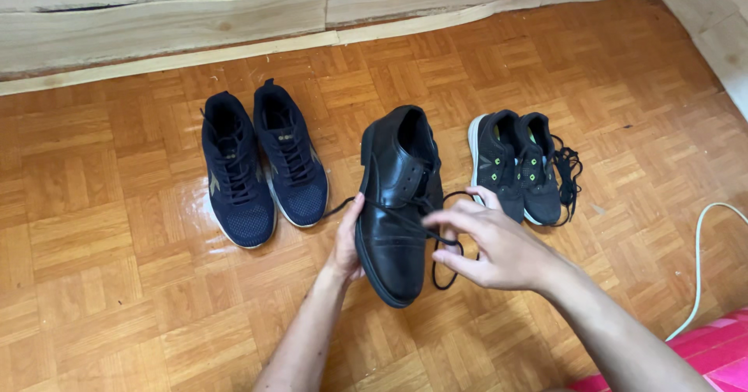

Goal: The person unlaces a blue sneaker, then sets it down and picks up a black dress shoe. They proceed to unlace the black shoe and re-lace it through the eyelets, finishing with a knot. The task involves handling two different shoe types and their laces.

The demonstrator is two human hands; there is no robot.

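Observation:
A black leather dress shoe (396,197) stands tilted on the parquet floor in the middle of the head view. My left hand (347,240) grips its left side near the toe, thumb on the upper. My right hand (487,244) is on the shoe's right, fingers pinching a black lace (446,263) that loops down beside the sole. Another lace end trails left of the shoe.
A pair of navy sneakers (261,166) stands to the left. A pair of black sneakers with green accents (518,162) and loose laces sits to the right. A wooden wall base (195,18) runs along the back. A white cable (697,267) and pink fabric (701,353) lie at right.

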